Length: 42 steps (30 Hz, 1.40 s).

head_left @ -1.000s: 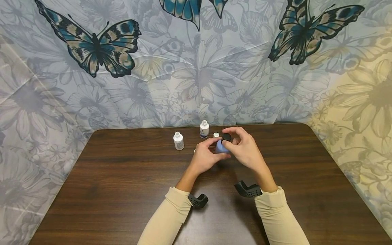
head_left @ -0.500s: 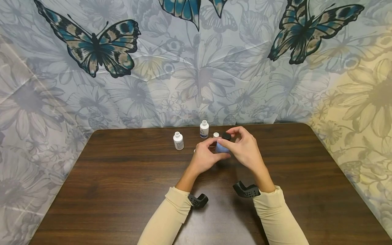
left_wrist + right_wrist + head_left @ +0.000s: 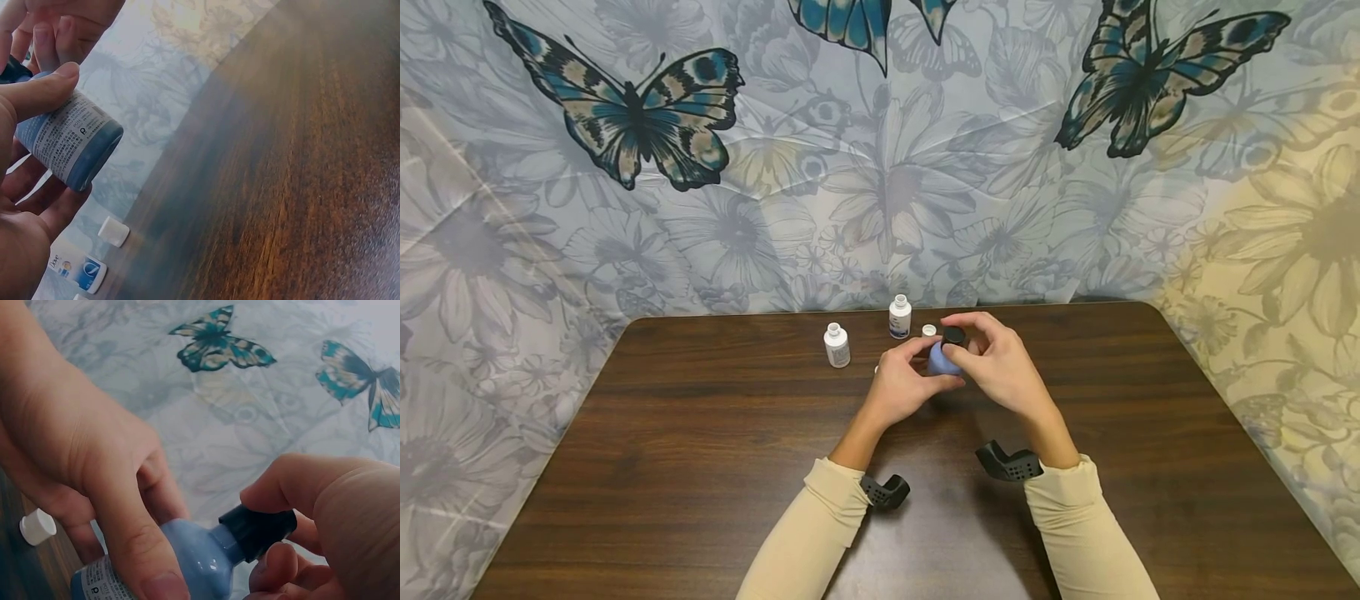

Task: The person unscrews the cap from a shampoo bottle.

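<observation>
A small blue bottle [image 3: 942, 362] with a printed white label and a black cap [image 3: 257, 530] is held up near the back of the table. My left hand [image 3: 904, 382] grips its body, with the thumb across the label in the left wrist view. My right hand [image 3: 1000, 367] pinches the black cap between thumb and fingers. The cap sits on the bottle's neck in the right wrist view. Just behind the hands stands a white cap [image 3: 929, 330]. Part of the bottle is hidden by my fingers.
Two white bottles without caps, one [image 3: 837, 346] to the left and one [image 3: 900, 317] at the back edge, stand upright on the dark wooden table [image 3: 715, 450]. A patterned butterfly cloth [image 3: 775, 208] hangs behind it.
My right hand's thumb and fingers have shifted back and forth round the black cap. The left hand and the bottle have stayed in place.
</observation>
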### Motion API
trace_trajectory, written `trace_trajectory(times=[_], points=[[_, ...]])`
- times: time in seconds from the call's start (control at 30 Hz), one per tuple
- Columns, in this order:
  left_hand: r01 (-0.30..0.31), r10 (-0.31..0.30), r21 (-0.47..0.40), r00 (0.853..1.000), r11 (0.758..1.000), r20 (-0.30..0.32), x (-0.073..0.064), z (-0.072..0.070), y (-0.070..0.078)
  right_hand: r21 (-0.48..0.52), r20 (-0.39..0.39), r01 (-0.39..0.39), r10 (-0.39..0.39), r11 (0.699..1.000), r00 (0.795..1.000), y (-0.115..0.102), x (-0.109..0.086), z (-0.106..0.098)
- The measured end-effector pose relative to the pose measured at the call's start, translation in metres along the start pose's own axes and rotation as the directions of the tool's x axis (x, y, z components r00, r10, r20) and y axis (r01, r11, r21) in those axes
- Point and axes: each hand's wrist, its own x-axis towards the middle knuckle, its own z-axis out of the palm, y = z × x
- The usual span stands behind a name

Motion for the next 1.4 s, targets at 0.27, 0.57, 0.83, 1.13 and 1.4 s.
trace_trajectory(times=[0.27,0.57,0.83,1.13,1.4], points=[[-0.012,0.012,-0.006,1.000,1.000,-0.002,-0.0005,-0.0003,-0.0006,-0.049,-0.043,-0.094,0.092,0.994,0.995,-0.0014,0.0018,-0.0002],[-0.003,0.002,0.020,1.000,1.000,0.003,0.0000,0.0001,0.0027,-0.085,-0.055,-0.094,0.089,0.992,0.994,-0.0010,0.0017,-0.0012],[0.004,-0.004,0.025,1.000,1.000,-0.003,-0.0003,0.0008,0.0007,-0.081,-0.008,-0.026,0.026,0.996,1.000,-0.0003,0.0006,-0.0004],[0.001,-0.001,0.018,1.000,1.000,0.012,-0.0015,0.0007,0.0001,-0.111,-0.031,-0.009,0.005,0.994,1.000,-0.0003,-0.0003,0.0005],[-0.009,0.008,0.016,1.000,1.000,0.024,-0.0002,0.0009,-0.0016,-0.118,-0.102,0.049,-0.061,0.992,0.993,-0.0022,-0.0015,-0.0027]])
